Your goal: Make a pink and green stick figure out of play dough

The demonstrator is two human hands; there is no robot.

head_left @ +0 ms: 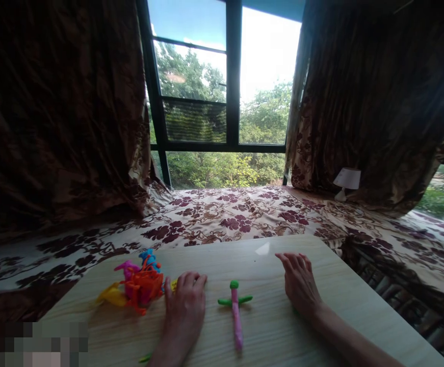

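Note:
On the pale wooden table (267, 326) lies a cross-shaped figure of modelling clay (235, 318). It has a pink stem, a green ball on top and a green bar across. Left of it, my left hand (186, 300) rests palm down with its fingers loosely bent. A bit of yellow clay (174, 285) shows beside those fingers. My right hand (299, 283) lies palm down to the right of the figure, fingers stretched out and slightly apart. Its palm is hidden, with a trace of green at its lower edge.
A heap of orange, pink, blue and yellow clay (144, 288) sits left of my left hand. A small green piece (144, 358) lies near the front edge. Beyond the table are a flowered cloth (237, 223), a white lamp (347, 179), curtains (64, 112) and a window.

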